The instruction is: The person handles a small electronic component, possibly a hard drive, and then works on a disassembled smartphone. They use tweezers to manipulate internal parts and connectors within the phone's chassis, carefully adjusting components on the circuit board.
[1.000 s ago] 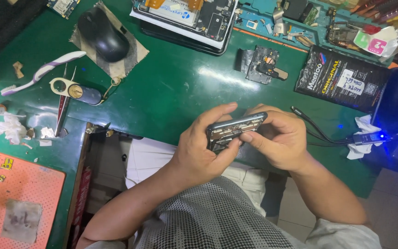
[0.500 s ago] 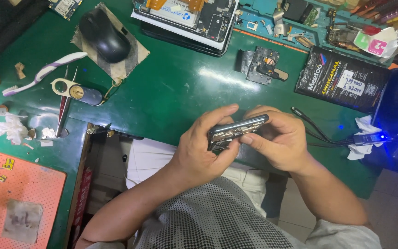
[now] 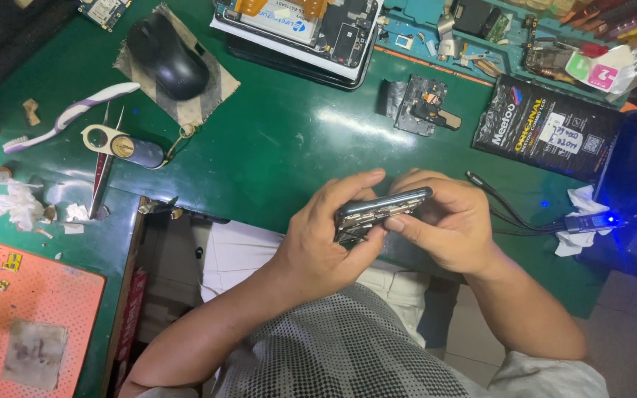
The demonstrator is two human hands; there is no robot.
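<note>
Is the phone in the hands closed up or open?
Open. The phone is held edge-up between the left hand and right hand, and bare metal internals show along its near face where a cover would sit.

Hands: we count two, left [image 3: 318, 247] and right [image 3: 447, 225]
Phones: we see one held [image 3: 383, 210], one opened [image 3: 296, 26]
Mouse [image 3: 167, 55]: one
Toothbrush [image 3: 68, 118]: one
Black pouch [image 3: 547, 125]: one
Orange mat [image 3: 23, 309]: one
</note>
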